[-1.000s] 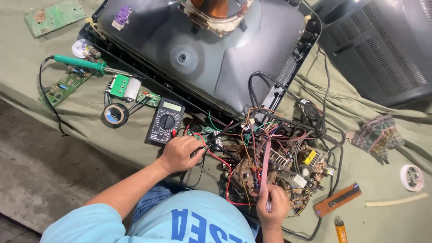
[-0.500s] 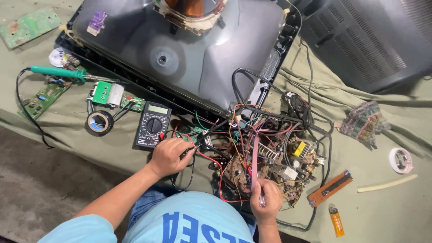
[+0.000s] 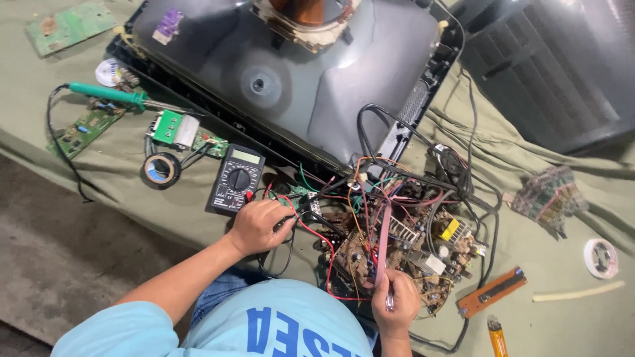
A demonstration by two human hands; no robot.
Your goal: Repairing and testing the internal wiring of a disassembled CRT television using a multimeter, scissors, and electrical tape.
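Purple label point(image 3: 169, 25) top-left on grey tube back point(image 3: 291, 99); hands on probes.

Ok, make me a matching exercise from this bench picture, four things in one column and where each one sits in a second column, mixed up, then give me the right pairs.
Things:
1. multimeter
2. soldering iron
3. roll of black tape
4. orange knife

Places:
A. at the bottom right, below the brown tool
B. far left, green handle, beside a small green board
C. just above the left hand
D. left of the multimeter, on the green cloth

Pairs: 1-C, 2-B, 3-D, 4-A
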